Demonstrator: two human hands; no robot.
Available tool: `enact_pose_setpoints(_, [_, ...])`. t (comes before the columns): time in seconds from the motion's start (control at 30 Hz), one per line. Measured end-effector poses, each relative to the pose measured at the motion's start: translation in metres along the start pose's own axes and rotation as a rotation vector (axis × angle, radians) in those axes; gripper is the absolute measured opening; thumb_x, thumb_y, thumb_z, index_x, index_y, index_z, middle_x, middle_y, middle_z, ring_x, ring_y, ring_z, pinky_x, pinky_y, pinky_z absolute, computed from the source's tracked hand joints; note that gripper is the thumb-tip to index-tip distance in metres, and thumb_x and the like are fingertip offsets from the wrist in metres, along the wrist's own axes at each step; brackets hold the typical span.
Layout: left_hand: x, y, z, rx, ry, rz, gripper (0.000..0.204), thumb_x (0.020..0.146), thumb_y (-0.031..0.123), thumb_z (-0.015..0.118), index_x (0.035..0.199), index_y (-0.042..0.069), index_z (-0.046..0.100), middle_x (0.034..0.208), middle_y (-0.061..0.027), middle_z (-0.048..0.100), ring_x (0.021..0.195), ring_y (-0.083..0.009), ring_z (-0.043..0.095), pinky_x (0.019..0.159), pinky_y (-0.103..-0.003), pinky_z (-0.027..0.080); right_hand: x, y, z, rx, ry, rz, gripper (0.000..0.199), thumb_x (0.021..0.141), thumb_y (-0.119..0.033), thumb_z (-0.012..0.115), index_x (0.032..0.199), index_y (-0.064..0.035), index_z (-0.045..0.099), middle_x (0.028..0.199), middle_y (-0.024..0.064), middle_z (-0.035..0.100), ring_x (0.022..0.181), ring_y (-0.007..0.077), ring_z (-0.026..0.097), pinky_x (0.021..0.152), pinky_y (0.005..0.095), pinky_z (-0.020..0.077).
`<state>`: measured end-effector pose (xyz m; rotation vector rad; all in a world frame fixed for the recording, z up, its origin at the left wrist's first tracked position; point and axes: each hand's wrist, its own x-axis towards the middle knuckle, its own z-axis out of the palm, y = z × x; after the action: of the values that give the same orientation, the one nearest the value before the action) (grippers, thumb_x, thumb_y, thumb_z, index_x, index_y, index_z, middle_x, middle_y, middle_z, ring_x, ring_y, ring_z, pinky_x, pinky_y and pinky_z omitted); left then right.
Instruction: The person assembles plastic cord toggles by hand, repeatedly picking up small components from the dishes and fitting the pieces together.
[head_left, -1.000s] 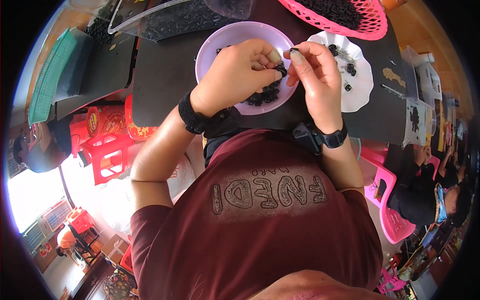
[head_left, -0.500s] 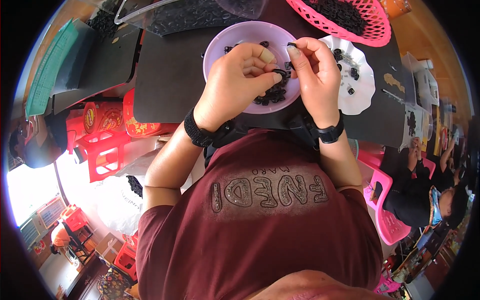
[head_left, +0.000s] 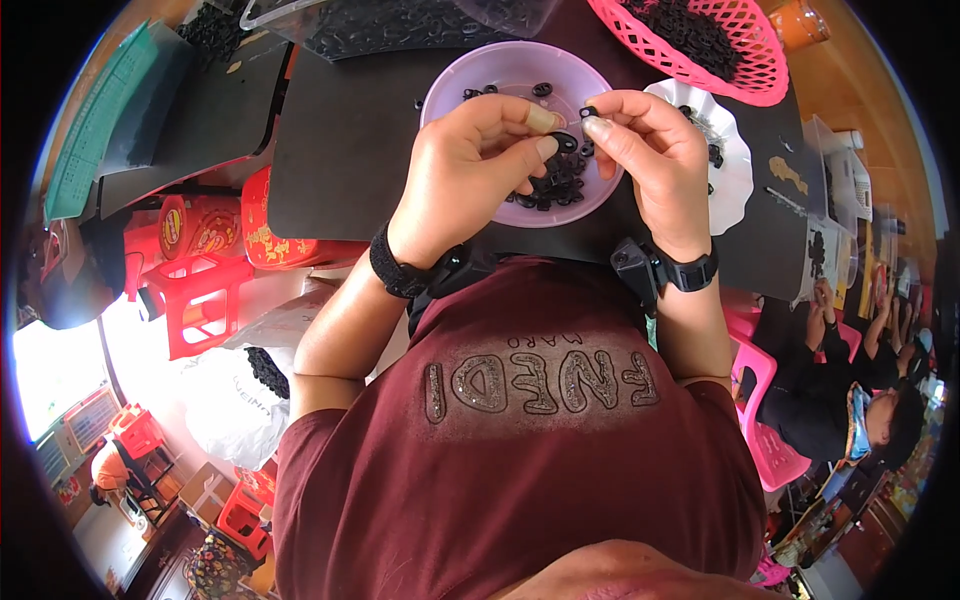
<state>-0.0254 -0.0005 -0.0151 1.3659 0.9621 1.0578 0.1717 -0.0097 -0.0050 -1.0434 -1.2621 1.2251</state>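
Observation:
Over a light purple bowl [head_left: 447, 85], my left hand [head_left: 470, 155] is closed, its thumb and index finger at a small black oval plastic part [head_left: 566, 142]. A beige wrap goes round its index fingertip. My right hand [head_left: 655, 150] pinches a smaller black plastic piece [head_left: 589, 112] with a hole in it, close to the left fingertips and apart from the oval part. Several loose black parts [head_left: 560, 188] lie in the bowl beneath. Beside my right hand is a white wavy-edged plate [head_left: 735, 180] with small black and clear pieces, partly hidden by that hand.
A pink basket [head_left: 690, 75] of black parts stands at the far right of the black table [head_left: 345, 150]. Behind the bowl is a clear bin [head_left: 390, 30] of dark parts. Red stools [head_left: 200, 300] are at left; other people [head_left: 830, 400] sit at right.
My right hand has moved right and slightly down, off the plate's near part and away from the left hand. My left hand has barely moved. The view has shifted a little.

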Motion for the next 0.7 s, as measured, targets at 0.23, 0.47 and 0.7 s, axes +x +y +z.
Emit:
enact_pose_setpoints(0.23, [0.004,-0.004,0.011,-0.361,-0.068,-0.104,0.018,0.092,0.007,0.066,0.106,-0.003,0.064,0.093,-0.0079,0.069,0.076,-0.0106,0.065,0.065,-0.022,0.054,0.0,0.007,0.016,0.302,0.033,-0.021,0.018,0.09,-0.005,0.066,0.107,0.0009,0.064,0.085,0.0037,0.066,0.07,0.0084,0.062,0.064,0.0207,0.051])
enact_pose_setpoints(0.47, [0.008,-0.005,0.009,-0.284,-0.022,-0.187,0.022,0.092,0.01,0.066,0.109,-0.005,0.067,0.092,-0.0087,0.071,0.08,-0.0116,0.068,0.071,-0.022,0.056,-0.001,0.018,0.026,0.135,0.128,-0.192,0.018,0.092,-0.005,0.065,0.108,0.0017,0.064,0.086,0.0046,0.066,0.071,0.0089,0.063,0.066,0.0206,0.0522])
enact_pose_setpoints(0.7, [0.007,-0.005,0.004,-0.313,-0.074,-0.19,0.022,0.093,0.009,0.065,0.111,-0.005,0.065,0.095,-0.0103,0.07,0.081,-0.0138,0.068,0.075,-0.025,0.057,-0.001,0.015,0.016,0.193,0.087,-0.079,0.018,0.092,-0.006,0.066,0.107,0.0018,0.064,0.087,0.0048,0.066,0.072,0.009,0.063,0.066,0.0212,0.0522])
